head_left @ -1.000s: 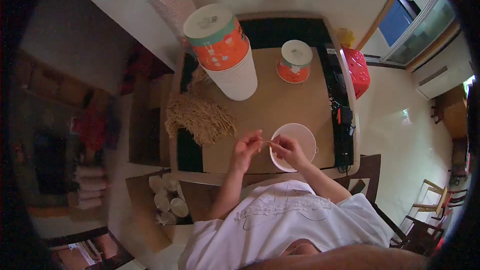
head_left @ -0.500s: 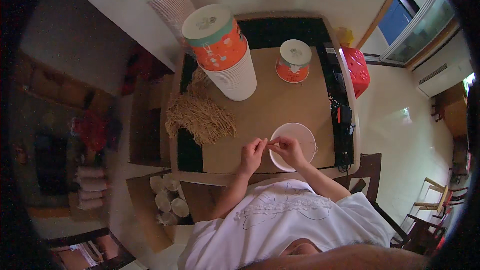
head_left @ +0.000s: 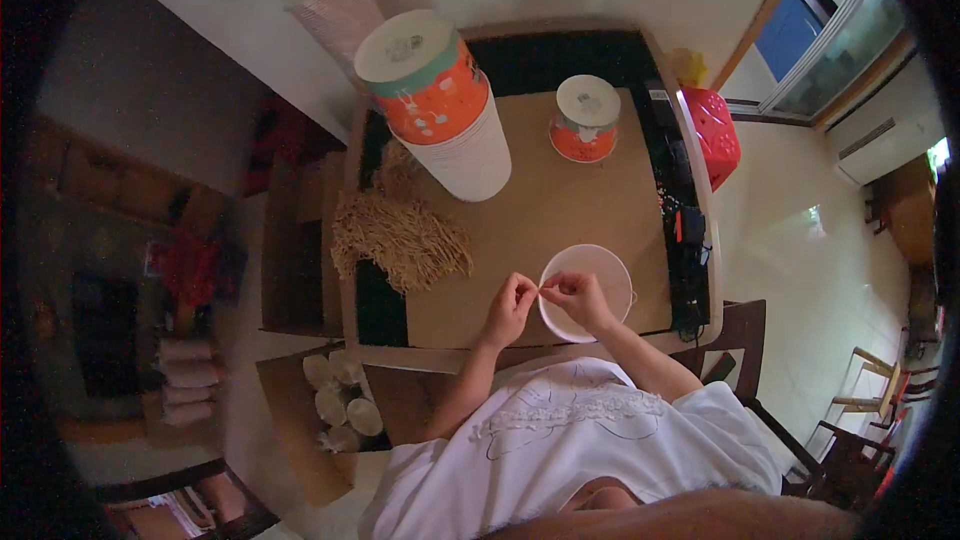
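A white paper bucket (head_left: 588, 258) stands mouth up near the front edge of the table. At its left rim my left hand (head_left: 509, 308) and my right hand (head_left: 580, 302) meet fingertip to fingertip, both closed in a pinch. Whatever lies between the fingers is too small to make out. My right hand reaches over the bucket's mouth, while my left is just outside the rim. On the bucket's right rim a small loop or tab shows. Left of my hands lies a heap of tan twisted cords (head_left: 400, 240).
Behind the cords rises a tall stack of paper buckets (head_left: 460, 155), orange and green on top. A smaller upturned orange bucket (head_left: 585, 130) stands at the back right. Black devices and cables (head_left: 688, 230) line the right edge. An open carton (head_left: 290, 410) of rolled items sits below left.
My hands stay pinched together at the bucket's left rim, with only slight finger movement; my left hand has turned a little. The bucket has not moved.
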